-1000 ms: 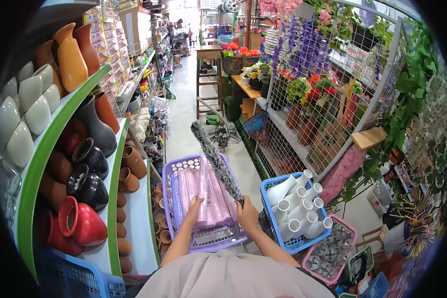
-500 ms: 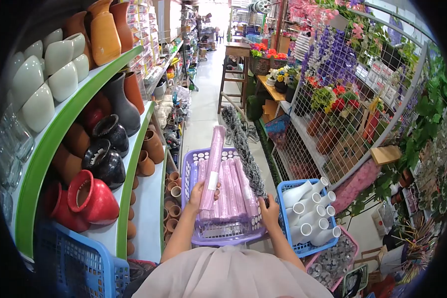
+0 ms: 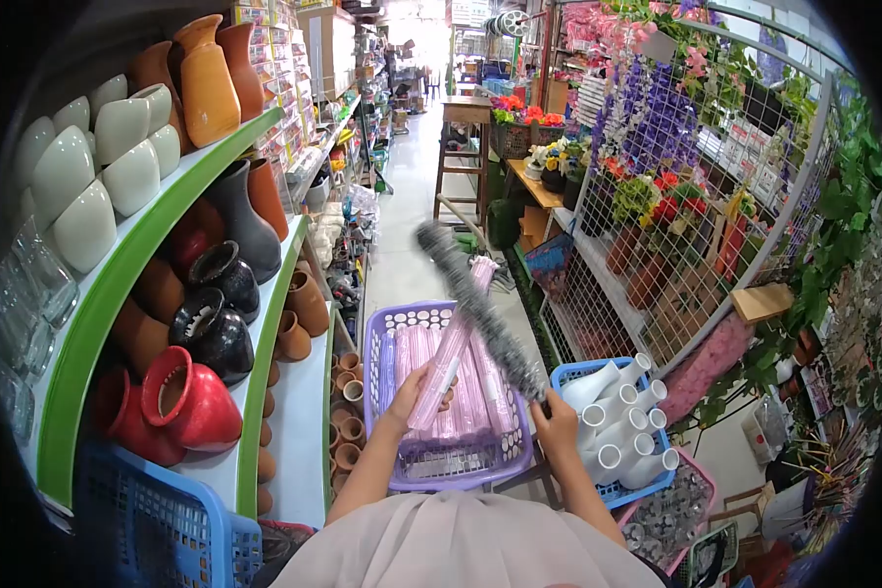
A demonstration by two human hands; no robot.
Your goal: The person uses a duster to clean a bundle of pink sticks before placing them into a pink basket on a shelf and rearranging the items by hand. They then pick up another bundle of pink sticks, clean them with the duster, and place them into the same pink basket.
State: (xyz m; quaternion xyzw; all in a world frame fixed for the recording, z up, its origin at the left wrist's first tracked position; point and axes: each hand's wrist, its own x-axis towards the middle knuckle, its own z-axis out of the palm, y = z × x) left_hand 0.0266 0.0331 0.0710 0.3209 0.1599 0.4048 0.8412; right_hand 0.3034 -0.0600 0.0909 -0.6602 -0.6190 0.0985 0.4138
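Observation:
My left hand [image 3: 416, 397] is wrapped round the lower part of a pink, plastic-wrapped bundle [image 3: 458, 343] with a white label. The bundle is tilted, its top leaning to the right. In my right hand [image 3: 559, 423] is the lower end of a fluffy grey duster [image 3: 475, 306]. The duster slants up and to the left, crossing in front of the bundle's upper part; its far end is blurred. Below both hands is a purple plastic basket [image 3: 461, 482]. Several similar pink bundles [image 3: 419, 343] lie side by side in it.
A blue basket [image 3: 561, 377] of white vases [image 3: 588, 387] stands right of the purple one. On the left, curved shelves [image 3: 181, 186] carry red pots [image 3: 191, 397], black pots and pale planters. A wire rack [image 3: 701, 284] with artificial flowers lines the right. A wooden stool [image 3: 461, 157] stands ahead.
The duster has swung left across the bundle. The pink bundle has tilted to the right, and my left hand has moved slightly right. Both hands have kept their grip.

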